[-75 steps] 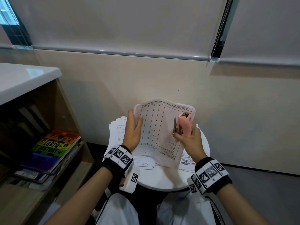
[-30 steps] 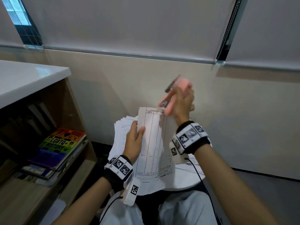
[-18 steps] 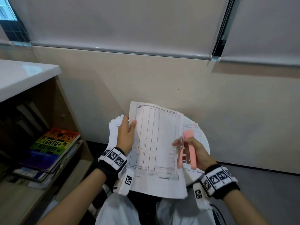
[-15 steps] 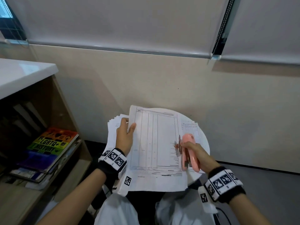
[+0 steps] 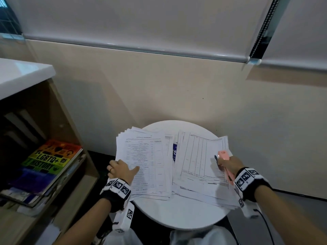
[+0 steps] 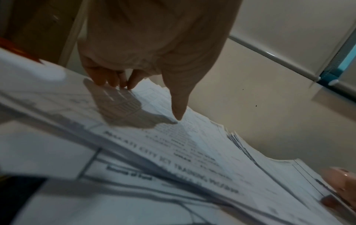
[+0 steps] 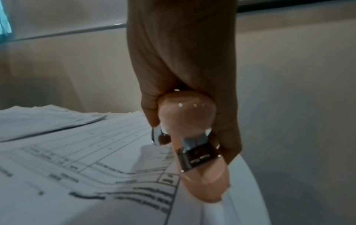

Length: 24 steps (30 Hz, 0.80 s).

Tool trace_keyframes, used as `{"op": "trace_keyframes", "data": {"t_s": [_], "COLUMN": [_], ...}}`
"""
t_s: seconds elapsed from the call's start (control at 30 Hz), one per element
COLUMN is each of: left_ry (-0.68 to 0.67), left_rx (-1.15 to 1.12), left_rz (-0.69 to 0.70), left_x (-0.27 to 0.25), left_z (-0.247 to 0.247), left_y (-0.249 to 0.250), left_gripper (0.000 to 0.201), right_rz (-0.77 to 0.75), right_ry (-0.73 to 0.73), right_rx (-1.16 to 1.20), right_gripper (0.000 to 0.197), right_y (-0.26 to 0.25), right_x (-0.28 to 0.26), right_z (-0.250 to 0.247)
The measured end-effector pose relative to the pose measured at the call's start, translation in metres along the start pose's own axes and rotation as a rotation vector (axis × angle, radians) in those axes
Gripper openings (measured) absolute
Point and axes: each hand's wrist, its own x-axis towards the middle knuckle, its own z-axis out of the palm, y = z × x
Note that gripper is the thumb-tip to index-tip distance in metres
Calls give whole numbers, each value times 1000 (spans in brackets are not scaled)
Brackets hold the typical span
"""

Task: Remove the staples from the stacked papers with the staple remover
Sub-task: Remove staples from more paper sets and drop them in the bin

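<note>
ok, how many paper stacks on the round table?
2. The left stack lies under the left hand; the right stack lies beside the right hand, which grips the staple remover. Something blue shows between them.

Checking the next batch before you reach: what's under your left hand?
The left hand rests on the fanned left paper pile, thumb on the top sheet. The round white table is beneath. Staples there can't be seen.

Right hand (image 7: 185, 73) grips the pink staple remover (image 7: 194, 146) (metal clip showing) above printed papers (image 7: 86, 167)
</note>
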Motion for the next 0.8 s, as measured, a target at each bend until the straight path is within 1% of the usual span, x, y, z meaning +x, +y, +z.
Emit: {"op": "trace_keyframes", "data": {"t_s": [0.07,0.1,0.17,0.2,0.23,0.27,0.3,0.33,0.37,0.43,0.47,0.5,0.53,0.6,0.7,0.8], "left_ry": [16,22,12,0,-13,-24,-32,-33,-22,14,25,26,20,11,32,64], "left_rx": [41,50,54,51,50,51,51,51,53,56,51,46,44,40,8,14], "left_rz": [-7,-17,-48,-63,-75,-83,-89,-88,-83,-71,-73,-80,-88,-98,-83,-34], "left_x": [3,4,7,8,10,12,13,14,13,11,10,11,12,16,22,21], "left_z": [2,3,2,1,0,-2,-2,-3,-3,-3,-3,-4,-6,-8,-8,-6], "left_y": [3,5,6,6,5,4,2,1,0,1,1,2,2,1,-2,-4], "left_gripper": [84,87,92,95,98,100,101,102,102,101,101,103,104,103,96,88], "right_rz": [2,9,25,18,-21,-101,-189,-246,-273,-234,-189,-137,-100,-81,-71,-73], "right_ry": [2,9,39,74,128,198,242,232,173,-32,-115,-165,-190,-198,-184,-167], "right_rx": [-123,-203,-436,-512,-533,-517,-485,-447,-383,-95,8,64,82,101,122,128], "right_gripper": [27,35,60,69,69,57,40,30,25,25,23,19,17,21,26,23], "right_y": [0,1,6,8,9,5,6,5,3,8,11,15,21,24,26,28], "right_x": [5,9,19,20,16,6,-1,-11,-20,-31,-34,-34,-31,-31,-29,-28], "right_z": [10,16,25,28,30,31,35,39,44,58,65,72,80,88,90,91]}}
